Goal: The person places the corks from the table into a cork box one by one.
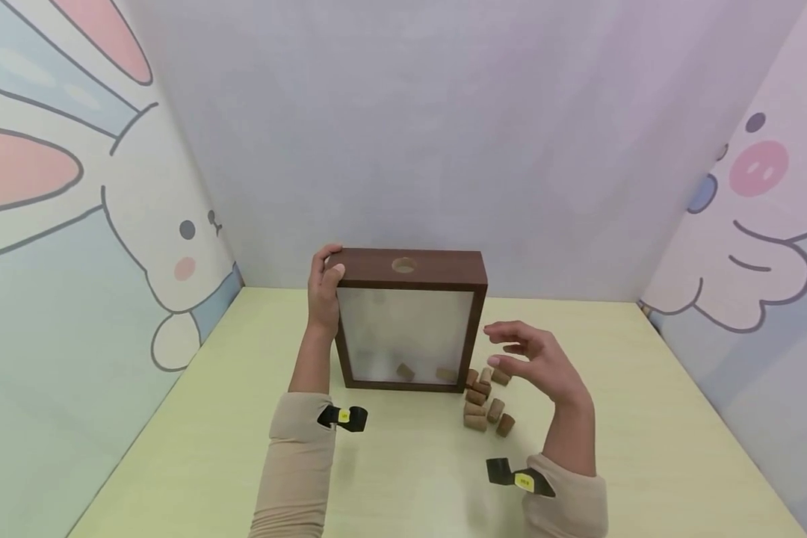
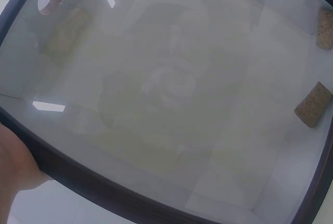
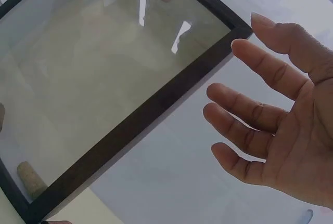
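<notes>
A dark brown wooden shadow box (image 1: 444,267) with a clear front pane stands upright on the table, a round hole in its top. My left hand (image 1: 324,291) grips its upper left corner, thumb on the near side of the top. Two corks lie inside at the bottom; one cork (image 2: 314,105) shows through the pane in the left wrist view. Several loose corks (image 1: 475,397) lie in a group by the box's lower right corner. My right hand (image 1: 538,362) hovers near them with its fingers apart and loosely bent. Nothing is held in it, as the right wrist view shows.
The pale yellow-green table (image 1: 229,448) extends around the box. A plain light wall (image 1: 403,134) rises close behind it. Cartoon-printed panels stand on both sides, a rabbit (image 1: 155,217) on the left one.
</notes>
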Demonstrator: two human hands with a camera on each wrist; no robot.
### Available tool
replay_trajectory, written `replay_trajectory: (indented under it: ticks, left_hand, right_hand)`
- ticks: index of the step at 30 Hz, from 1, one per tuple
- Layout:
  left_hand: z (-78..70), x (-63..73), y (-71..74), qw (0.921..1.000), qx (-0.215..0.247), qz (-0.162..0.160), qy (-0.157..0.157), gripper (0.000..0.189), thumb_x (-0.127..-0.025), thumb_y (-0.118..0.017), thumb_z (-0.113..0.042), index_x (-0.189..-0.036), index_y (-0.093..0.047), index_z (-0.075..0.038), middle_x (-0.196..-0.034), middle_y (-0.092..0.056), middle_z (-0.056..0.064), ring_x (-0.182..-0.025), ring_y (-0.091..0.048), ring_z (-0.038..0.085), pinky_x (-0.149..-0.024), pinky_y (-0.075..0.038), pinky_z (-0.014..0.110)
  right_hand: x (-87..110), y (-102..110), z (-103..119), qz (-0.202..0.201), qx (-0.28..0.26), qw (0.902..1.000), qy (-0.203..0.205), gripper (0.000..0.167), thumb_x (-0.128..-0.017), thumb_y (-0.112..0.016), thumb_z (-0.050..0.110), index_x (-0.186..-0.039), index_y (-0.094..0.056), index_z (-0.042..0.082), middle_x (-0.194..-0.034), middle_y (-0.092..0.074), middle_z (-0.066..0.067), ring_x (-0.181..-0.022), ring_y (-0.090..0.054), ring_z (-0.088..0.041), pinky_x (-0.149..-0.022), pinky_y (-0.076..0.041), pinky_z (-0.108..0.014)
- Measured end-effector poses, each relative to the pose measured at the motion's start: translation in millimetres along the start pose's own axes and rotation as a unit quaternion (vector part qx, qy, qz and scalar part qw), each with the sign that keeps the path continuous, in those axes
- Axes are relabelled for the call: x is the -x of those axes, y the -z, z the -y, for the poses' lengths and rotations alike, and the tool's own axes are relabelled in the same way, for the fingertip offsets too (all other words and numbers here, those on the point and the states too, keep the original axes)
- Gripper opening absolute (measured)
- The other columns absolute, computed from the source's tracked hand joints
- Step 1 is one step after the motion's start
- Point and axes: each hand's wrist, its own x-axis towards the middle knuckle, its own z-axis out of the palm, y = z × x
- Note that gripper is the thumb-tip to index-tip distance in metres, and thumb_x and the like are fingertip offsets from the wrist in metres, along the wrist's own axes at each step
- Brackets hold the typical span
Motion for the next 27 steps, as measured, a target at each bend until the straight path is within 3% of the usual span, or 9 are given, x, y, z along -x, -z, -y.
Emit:
replay_trajectory:
  ticks: [3,7,10,14,18,27]
  left_hand:
    - [0.9,0.4,0.4,1.0000,0.001,-0.001,0.000,0.049,-0.084,-0.046,-0.028,-0.127,-0.045,-0.004,-0.137,-0.035,0.013,-0.122,-0.031,0.016,-0.096,-0.021,0.040]
    - [1.8,0.6,0.7,1.0000,0.001,0.001,0.000,0.048,-0.085,-0.046,-0.027,-0.127,-0.045,-0.004,-0.135,-0.038,0.005,-0.123,-0.030,0.016,-0.097,-0.021,0.040]
    - [1.8,0.3,0.8,1.0000,-0.001,0.000,0.001,0.049,-0.085,-0.046,-0.027,-0.128,-0.044,-0.004,-0.134,-0.038,0.003,-0.123,-0.030,0.015,-0.098,-0.020,0.040]
    - [0.9,-0.5,0.3,1.0000,0.000,0.003,-0.001,0.050,-0.084,-0.046,-0.028,-0.128,-0.044,-0.004,-0.135,-0.038,0.005,-0.123,-0.031,0.015,-0.098,-0.021,0.040]
    - [0.5,-0.7,0.5,1.0000,0.000,0.004,-0.001,0.049,-0.085,-0.046,-0.028,-0.128,-0.044,-0.004,-0.137,-0.036,0.010,-0.123,-0.031,0.015,-0.098,-0.020,0.040]
    - [0.1,0.3,2.3,0.9999,0.007,0.010,0.001,0.050,-0.086,-0.045,-0.024,-0.132,-0.042,-0.002,-0.134,-0.037,0.011,-0.118,-0.034,0.015,-0.096,-0.022,0.037]
  right_hand:
    - [4.1,3,-10,-0.011,0.009,0.9998,-0.012,0.037,-0.079,-0.067,-0.006,-0.116,-0.059,-0.004,-0.113,-0.059,-0.006,-0.096,-0.058,-0.016,-0.087,-0.042,-0.031]
    - [9.9,7,-22,-0.023,-0.003,0.9985,-0.049,0.037,-0.082,-0.066,-0.003,-0.117,-0.057,-0.005,-0.113,-0.057,-0.005,-0.095,-0.058,-0.017,-0.080,-0.046,-0.030]
    - [12.6,8,-32,-0.031,-0.008,0.9958,-0.086,0.037,-0.084,-0.066,0.005,-0.118,-0.057,-0.005,-0.115,-0.056,-0.011,-0.097,-0.057,-0.026,-0.075,-0.048,-0.030]
    - [13.5,8,-49,-0.047,0.032,0.9903,-0.127,0.038,-0.085,-0.067,0.014,-0.119,-0.059,0.000,-0.118,-0.055,-0.016,-0.103,-0.052,-0.035,-0.079,-0.046,-0.030]
    - [15.2,6,-64,-0.061,0.060,0.9821,-0.168,0.037,-0.086,-0.067,0.014,-0.120,-0.059,0.002,-0.120,-0.055,-0.016,-0.106,-0.050,-0.034,-0.081,-0.044,-0.036]
    - [27.5,7,-86,-0.047,0.053,0.9724,-0.222,0.040,-0.084,-0.068,0.013,-0.121,-0.058,0.000,-0.116,-0.057,-0.022,-0.098,-0.058,-0.031,-0.081,-0.043,-0.040]
